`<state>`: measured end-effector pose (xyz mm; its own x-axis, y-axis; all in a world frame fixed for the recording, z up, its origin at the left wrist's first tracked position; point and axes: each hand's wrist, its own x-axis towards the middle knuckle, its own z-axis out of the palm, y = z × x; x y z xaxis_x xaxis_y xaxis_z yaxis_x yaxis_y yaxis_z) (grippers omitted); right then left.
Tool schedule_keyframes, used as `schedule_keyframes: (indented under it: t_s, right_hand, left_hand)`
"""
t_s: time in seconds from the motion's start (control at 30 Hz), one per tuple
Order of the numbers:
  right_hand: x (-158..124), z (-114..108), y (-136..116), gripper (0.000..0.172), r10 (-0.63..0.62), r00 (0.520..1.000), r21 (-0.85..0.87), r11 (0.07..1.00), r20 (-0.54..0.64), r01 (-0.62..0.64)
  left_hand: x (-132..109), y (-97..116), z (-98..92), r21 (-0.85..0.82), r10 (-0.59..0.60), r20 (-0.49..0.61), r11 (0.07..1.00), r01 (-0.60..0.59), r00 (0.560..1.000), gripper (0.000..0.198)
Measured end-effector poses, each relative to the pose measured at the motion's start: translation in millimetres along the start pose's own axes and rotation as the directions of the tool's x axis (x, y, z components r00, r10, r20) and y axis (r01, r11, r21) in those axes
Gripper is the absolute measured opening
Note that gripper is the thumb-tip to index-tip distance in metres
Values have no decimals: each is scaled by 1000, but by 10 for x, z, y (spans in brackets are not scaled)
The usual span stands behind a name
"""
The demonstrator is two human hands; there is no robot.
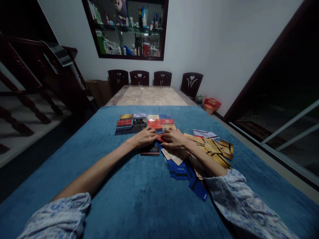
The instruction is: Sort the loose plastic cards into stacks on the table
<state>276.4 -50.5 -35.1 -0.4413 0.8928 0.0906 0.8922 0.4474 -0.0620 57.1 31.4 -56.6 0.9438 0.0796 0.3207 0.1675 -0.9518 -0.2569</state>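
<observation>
Both my arms reach forward over a blue cloth point(139, 192) on a long table. My left hand point(144, 137) and my right hand point(175, 138) meet at the middle, fingers curled, pinching a red card point(159, 138) between them. Under my left hand lies a dark card stack point(151, 150). Just beyond the hands, cards are laid out in neat rows point(143, 122), red, dark, gold and blue. Under my right forearm a loose heap of gold cards point(216, 149) and blue cards point(181, 171) spreads to the right.
The far half of the table point(149, 96) is bare stone-patterned top. Several dark chairs point(139, 78) stand at the far end. A wall cabinet point(129, 28) holds bottles. Stair rails point(30, 86) rise on the left; a red box point(211, 103) sits on the floor.
</observation>
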Motion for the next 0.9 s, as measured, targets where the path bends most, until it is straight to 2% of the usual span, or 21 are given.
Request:
schedule_keyframes:
  t_s: [0.27, 0.53, 0.67, 0.8, 0.9]
  right_hand:
    - [58, 33, -23, 29, -2, 997, 37, 999, -75, 5]
    - [199, 6, -153, 21, 98, 991, 95, 992, -96, -89]
    - [294, 2, -177, 21, 112, 986, 179, 980, -127, -89]
    - [361, 77, -180, 28, 82, 980, 375, 927, -183, -7]
    - [387, 162, -199, 26, 105, 975, 502, 865, -193, 6]
  left_hand:
    - [-136, 31, -76, 129, -149, -92, 979, 160, 985, 27]
    - [-303, 128, -109, -45, -381, -170, 924, 379, 909, 26]
    - [-426, 178, -98, -179, -507, -215, 861, 476, 835, 22]
    - [-502, 236, -91, -300, -639, -270, 767, 568, 720, 19]
    - [-505, 277, -86, -388, -714, -276, 695, 605, 643, 17]
